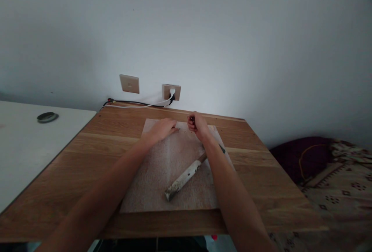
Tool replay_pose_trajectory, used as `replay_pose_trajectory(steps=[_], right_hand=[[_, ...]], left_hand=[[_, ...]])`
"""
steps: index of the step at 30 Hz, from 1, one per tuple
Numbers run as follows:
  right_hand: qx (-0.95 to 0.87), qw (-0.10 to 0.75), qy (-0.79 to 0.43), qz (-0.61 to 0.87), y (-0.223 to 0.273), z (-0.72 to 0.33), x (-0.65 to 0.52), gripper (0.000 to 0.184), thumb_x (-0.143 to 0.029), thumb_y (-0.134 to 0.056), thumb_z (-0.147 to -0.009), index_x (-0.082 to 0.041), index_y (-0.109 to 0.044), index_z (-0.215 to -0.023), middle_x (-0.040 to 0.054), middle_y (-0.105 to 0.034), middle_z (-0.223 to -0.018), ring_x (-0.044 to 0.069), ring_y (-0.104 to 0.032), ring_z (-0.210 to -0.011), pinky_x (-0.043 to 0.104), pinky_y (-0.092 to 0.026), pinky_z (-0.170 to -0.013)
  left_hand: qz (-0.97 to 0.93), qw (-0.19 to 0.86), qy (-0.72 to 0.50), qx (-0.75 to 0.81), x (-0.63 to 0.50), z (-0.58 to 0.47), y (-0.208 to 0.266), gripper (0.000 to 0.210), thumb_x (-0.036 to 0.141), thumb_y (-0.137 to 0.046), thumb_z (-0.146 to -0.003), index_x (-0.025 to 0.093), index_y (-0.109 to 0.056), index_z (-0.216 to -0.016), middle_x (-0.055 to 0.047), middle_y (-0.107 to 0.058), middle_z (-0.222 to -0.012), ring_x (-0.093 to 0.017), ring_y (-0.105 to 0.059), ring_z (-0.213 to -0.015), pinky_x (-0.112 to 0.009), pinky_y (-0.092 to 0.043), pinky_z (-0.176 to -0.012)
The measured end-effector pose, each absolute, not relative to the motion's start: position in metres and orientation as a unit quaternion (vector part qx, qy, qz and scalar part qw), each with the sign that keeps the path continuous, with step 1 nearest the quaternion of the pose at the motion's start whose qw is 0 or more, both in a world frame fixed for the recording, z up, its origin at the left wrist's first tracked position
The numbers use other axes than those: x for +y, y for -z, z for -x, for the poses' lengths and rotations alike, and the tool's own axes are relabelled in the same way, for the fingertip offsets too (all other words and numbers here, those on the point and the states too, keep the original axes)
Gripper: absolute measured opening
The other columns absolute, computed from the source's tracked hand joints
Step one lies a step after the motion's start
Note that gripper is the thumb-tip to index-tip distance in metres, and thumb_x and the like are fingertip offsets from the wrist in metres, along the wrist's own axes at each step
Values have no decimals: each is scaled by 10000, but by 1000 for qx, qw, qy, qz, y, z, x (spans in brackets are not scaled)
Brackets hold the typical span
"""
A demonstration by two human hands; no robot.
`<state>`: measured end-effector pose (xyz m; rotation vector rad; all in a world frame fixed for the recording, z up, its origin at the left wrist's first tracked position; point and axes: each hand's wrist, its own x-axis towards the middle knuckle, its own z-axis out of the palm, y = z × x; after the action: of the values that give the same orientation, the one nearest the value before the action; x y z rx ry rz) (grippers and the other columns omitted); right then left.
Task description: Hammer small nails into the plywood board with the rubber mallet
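On the board, a tool slants diagonally far-right.

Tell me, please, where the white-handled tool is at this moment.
In the head view, the white-handled tool lies diagonally on the board, mostly right of its centre, partly hidden by the right forearm.

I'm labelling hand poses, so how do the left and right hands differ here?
The left hand is lower, its fingers reaching rightward over the board; the right hand has its fingers curled inward. The left forearm leaves the white-handled tool uncovered, while the right forearm hides part of it. Both hands are bare and near the board's far edge. Whether either grips something small is unclear.
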<state>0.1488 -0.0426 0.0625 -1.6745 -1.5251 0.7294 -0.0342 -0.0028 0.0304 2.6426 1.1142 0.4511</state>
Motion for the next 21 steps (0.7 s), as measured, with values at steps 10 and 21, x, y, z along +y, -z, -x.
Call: replay_pose_trajectory(steps=[10,21], right_hand=[[-633,271,-196,698,-48,-135,-44,338,-349,-494,-976,-197,-584,-688,62,-649,-684,187,-639,-697,268,-478,-655],[-708,68,-80,698,-50,-121,-59,287,-226,-490,-1041,-94,-724,-1141,239,-749,-1191,304,-700,-1153,356,-495,-969]], left_hand=[[-915,98,-127,371,-7,39,-33,146,288,-621,-924,185,-722,-906,-121,-750,-936,-269,-691,-910,-344,-500,-833],[-629,546,-369,412,18,33,-27,253,281,-621,-848,200,-531,-626,-23,-596,-660,-168,-595,-675,-266,-463,-610]])
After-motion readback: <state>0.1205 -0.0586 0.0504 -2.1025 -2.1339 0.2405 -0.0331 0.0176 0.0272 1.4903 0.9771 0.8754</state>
